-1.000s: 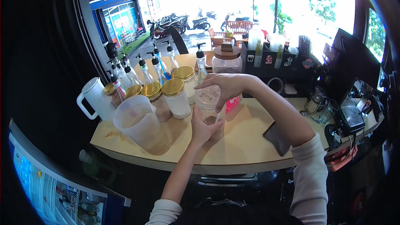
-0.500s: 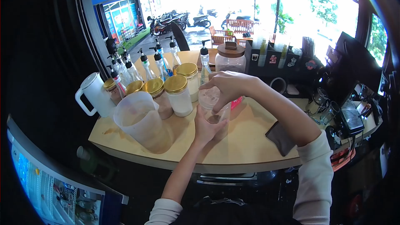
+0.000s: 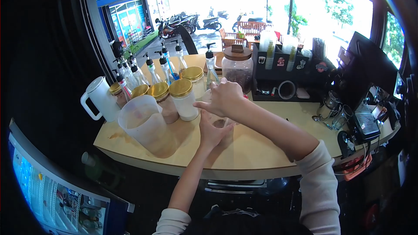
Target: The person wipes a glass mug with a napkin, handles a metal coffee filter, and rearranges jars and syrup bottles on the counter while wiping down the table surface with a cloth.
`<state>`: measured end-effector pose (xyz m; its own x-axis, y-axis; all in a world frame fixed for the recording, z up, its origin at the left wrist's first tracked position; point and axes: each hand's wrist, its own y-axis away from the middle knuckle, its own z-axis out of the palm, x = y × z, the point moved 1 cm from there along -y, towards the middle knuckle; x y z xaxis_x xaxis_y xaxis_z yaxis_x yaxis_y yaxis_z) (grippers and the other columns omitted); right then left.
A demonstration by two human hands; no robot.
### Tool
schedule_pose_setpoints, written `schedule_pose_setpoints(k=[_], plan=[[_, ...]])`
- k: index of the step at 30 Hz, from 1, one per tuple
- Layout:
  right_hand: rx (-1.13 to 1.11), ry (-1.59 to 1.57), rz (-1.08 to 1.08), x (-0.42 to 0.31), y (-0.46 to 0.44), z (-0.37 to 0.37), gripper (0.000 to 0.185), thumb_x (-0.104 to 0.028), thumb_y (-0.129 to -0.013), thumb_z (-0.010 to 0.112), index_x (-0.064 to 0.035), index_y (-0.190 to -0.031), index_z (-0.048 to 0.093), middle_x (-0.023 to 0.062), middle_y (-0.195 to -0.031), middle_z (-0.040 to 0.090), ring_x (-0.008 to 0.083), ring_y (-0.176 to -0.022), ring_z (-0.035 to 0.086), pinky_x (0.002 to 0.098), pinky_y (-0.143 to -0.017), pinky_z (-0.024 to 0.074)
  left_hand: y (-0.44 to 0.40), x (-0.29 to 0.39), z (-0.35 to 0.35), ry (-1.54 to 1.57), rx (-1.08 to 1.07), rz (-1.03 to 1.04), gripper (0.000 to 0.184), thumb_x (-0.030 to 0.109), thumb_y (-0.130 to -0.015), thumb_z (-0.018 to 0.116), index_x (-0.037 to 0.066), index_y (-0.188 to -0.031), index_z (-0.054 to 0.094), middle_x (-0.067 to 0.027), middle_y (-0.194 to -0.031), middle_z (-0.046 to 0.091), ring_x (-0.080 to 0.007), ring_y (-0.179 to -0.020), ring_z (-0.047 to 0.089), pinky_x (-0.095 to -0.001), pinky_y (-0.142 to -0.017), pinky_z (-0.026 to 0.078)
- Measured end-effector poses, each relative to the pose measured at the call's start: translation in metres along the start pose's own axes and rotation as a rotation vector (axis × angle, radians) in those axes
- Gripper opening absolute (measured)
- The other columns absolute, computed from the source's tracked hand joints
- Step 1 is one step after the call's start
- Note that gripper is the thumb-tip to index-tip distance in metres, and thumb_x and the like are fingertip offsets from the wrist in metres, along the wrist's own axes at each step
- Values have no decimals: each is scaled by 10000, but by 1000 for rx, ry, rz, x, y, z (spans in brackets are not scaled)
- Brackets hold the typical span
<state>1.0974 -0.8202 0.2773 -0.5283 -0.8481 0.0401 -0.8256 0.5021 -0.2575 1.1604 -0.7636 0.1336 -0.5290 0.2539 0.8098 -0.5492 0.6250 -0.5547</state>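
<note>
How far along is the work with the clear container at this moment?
Looks done: the clear container is within the left hand's grasp. In hand: the right hand is over its top, hiding whether it is closed. Likely left: finishing at the top and letting go, as both hands are there.

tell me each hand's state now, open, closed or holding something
Left hand: closed around the cup.
Right hand: fingers bent over the cup's top; whether it grips can't be told.
</note>
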Motion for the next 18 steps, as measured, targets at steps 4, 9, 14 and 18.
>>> schedule_pose_setpoints(k=[4, 9, 14, 18], plan=[[-182, -192, 73, 31, 2, -25, 884, -786, -762, 388, 46, -816, 680, 216, -841, 660, 313, -790, 675, 412, -691, 543, 4, 13, 3, 111, -25, 13, 924, 175, -595, 843, -23, -1314, 297, -170, -1232, 513, -255, -1173, 494, -369, -1000, 376], [-58, -434, 160, 62, 28, -3, 724, -591, -918, 325, 23, -736, 663, 217, -773, 655, 304, -773, 668, 384, -662, 520, -1, 8, 9, 57, 94, 66, 870, 163, -565, 856, -10, -1251, 351, -176, -1192, 527, -261, -1125, 522, -366, -959, 418], [-48, -914, 334, 141, 99, 24, 588, -501, -927, 410, 12, -726, 615, 170, -706, 640, 290, -697, 641, 394, -633, 483, -11, 54, 29, 216, -35, 124, 851, 157, -568, 853, -4, -1241, 357, -163, -1187, 526, -259, -1130, 518, -368, -974, 418], [-35, -422, 289, 215, 170, 114, 471, -467, -890, 497, -27, -1035, 584, 180, -1073, 584, 285, -964, 585, 404, -788, 466, -30, 71, 95, 394, -194, 204, 842, 142, -582, 852, 0, -1237, 343, -158, -1224, 483, -249, -1124, 511, -364, -975, 416]])
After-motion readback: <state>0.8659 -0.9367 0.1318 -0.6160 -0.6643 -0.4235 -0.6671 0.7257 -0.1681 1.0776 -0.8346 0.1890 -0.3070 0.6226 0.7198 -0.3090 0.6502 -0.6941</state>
